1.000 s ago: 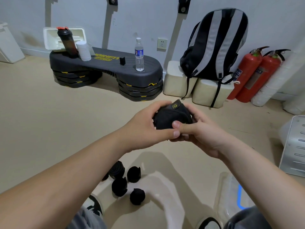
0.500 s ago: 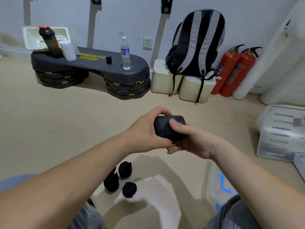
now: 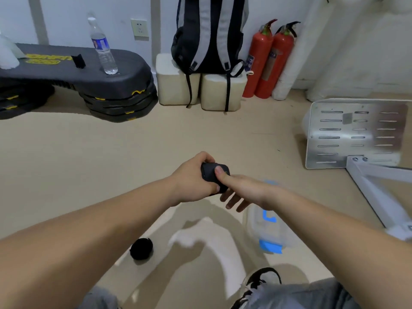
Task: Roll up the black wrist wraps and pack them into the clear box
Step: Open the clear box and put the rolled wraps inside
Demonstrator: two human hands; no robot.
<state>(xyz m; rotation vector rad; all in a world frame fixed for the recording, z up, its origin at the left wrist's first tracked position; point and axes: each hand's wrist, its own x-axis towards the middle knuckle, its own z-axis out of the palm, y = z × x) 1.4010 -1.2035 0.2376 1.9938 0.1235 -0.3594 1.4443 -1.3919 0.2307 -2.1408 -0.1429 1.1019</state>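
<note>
A rolled black wrist wrap (image 3: 211, 175) is held above the floor between both hands. My left hand (image 3: 191, 179) grips it from the left with curled fingers. My right hand (image 3: 240, 190) lies against its right side, thumb pressed on top and fingers hanging loosely below. The clear box (image 3: 267, 230) with blue clips sits on the floor just below and right of my right hand. Another rolled black wrap (image 3: 141, 248) rests on the floor at lower left.
A black step platform (image 3: 84, 72) with a water bottle (image 3: 103, 50) stands at the back left. A striped backpack (image 3: 209, 36) sits on two foam blocks, beside two red fire extinguishers (image 3: 269, 61). A perforated metal plate (image 3: 354, 132) lies at right. My shoe (image 3: 260, 282) is at the bottom.
The view has swung right and the hands with the rolled wrap have moved right and down toward the clear box. My right fingers have loosened under the roll.
</note>
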